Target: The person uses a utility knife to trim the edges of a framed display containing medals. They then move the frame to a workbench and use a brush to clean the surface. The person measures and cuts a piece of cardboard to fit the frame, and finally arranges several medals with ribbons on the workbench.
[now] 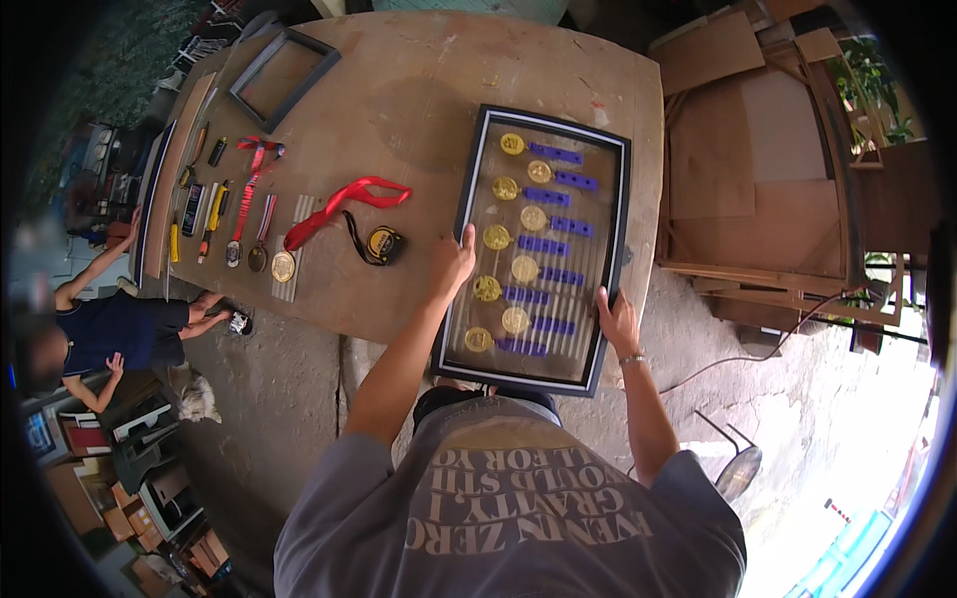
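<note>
Case [611, 244] of medals [533, 218] lies right of the picture's centre, long axis near upright, between left hand [455, 261] and right hand [620, 324], fingers pinching its long sides

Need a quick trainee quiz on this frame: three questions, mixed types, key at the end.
1. True or false: the left hand and the right hand both grip the display case.

2. Fill in: the black and yellow ____ lies on the table, to the left of the left hand.

3. Multiple choice: how many gold medals show inside the display case?
A) six
B) nine
C) twelve

Key:
1. True; each hand holds one of its long sides.
2. tape measure
3. B; five in the left column, four in the right.
</note>
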A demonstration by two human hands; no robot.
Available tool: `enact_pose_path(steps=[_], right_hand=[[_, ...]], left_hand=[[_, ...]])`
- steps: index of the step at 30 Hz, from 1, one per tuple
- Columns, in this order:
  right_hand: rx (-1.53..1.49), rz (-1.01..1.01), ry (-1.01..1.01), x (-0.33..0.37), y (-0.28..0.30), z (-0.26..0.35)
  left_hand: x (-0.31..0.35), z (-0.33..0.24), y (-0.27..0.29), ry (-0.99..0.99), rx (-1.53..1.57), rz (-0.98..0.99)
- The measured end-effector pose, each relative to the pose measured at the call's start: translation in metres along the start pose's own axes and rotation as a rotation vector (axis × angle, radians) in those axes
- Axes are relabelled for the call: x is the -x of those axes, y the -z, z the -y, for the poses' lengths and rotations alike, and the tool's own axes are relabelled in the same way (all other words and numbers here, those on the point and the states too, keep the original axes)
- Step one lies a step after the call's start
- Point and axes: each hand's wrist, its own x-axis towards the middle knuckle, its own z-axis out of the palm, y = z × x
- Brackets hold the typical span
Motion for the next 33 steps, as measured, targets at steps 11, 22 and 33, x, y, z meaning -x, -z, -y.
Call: enact_pose_path(steps=[11,22,33], right_hand=[[0.296,-0.055,0.119,0.020,0.020,0.031],[0.211,0.447,0.545,0.230,-0.094,0.173],[0.391,0.401,0.237,0.256,-0.100,0.145]], left_hand=[[0.028,0.046,0.045,-0.158,0.400,0.096],[0.250,0.129,0.072,-0.037,0.564,0.014],[0.386,0.335,0.031,0.188,0.517,0.257]])
